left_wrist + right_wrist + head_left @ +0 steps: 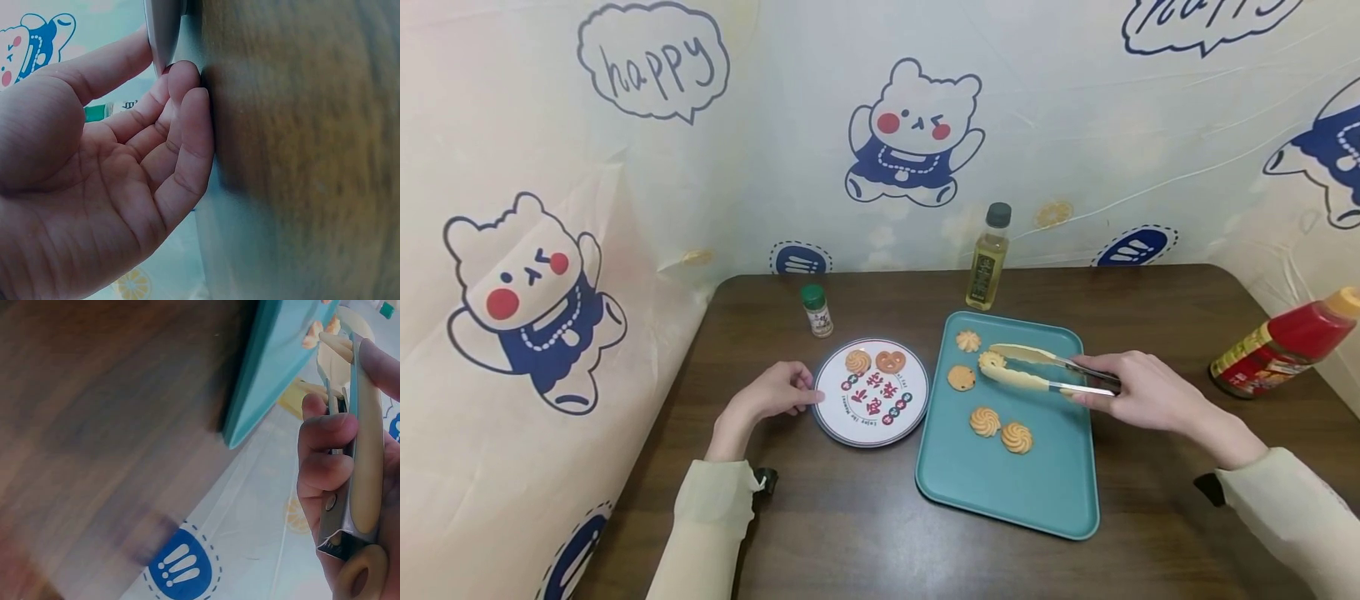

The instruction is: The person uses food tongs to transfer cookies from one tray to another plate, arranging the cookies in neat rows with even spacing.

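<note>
My right hand grips a pair of tongs with cream tips and metal arms, in the right wrist view curled round the tongs' handle. At the tips, over the teal tray, sits a ring-shaped cookie. On the tray lie a flower-shaped cookie, a round dotted cookie and two swirl cookies. My left hand pinches the left rim of a white plate, thumb on top. The plate bears a swirl cookie and a pretzel-shaped cookie.
A green-capped shaker stands behind the plate. An oil bottle is upright behind the tray, close to the patterned backdrop. Toward the right edge of the brown table stands a red bottle with a yellow cap.
</note>
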`<state>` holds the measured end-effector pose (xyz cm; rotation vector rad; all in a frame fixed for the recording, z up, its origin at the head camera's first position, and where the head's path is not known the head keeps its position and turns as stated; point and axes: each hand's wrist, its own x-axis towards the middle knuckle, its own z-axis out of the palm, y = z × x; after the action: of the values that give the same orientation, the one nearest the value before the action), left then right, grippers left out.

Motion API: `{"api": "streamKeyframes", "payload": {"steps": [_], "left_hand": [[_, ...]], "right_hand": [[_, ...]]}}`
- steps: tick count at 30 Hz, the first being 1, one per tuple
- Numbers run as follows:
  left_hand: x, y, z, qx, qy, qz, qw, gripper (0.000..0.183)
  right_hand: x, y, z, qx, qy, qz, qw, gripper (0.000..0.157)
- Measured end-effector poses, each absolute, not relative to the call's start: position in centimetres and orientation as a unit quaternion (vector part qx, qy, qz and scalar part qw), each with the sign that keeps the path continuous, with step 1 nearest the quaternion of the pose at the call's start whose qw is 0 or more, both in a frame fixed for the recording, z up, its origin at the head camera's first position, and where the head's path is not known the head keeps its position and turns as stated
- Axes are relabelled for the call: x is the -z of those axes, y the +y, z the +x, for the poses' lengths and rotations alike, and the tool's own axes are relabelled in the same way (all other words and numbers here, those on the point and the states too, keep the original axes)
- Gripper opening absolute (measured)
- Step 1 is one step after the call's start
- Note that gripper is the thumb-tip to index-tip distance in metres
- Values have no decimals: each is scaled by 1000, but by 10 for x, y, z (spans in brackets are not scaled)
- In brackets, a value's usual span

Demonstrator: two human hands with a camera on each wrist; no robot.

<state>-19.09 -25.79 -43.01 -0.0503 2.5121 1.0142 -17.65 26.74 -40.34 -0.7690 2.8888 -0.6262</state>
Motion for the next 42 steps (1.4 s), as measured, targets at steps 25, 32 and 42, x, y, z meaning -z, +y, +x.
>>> {"api": "streamKeyframes", "payload": {"steps": [25, 32, 42], "left_hand": [[428, -257, -190, -364, 907, -22, 213, 36], [428, -257, -191, -364, 905, -20, 217, 36], [428, -256, -192, -364, 905, -20, 221, 36]], "right_hand": [[393, 195, -199, 210, 922, -324, 28, 58], [393, 171, -204, 208, 913, -349, 29, 57], [389, 135, -210, 193, 908, -369, 47, 54]]}}
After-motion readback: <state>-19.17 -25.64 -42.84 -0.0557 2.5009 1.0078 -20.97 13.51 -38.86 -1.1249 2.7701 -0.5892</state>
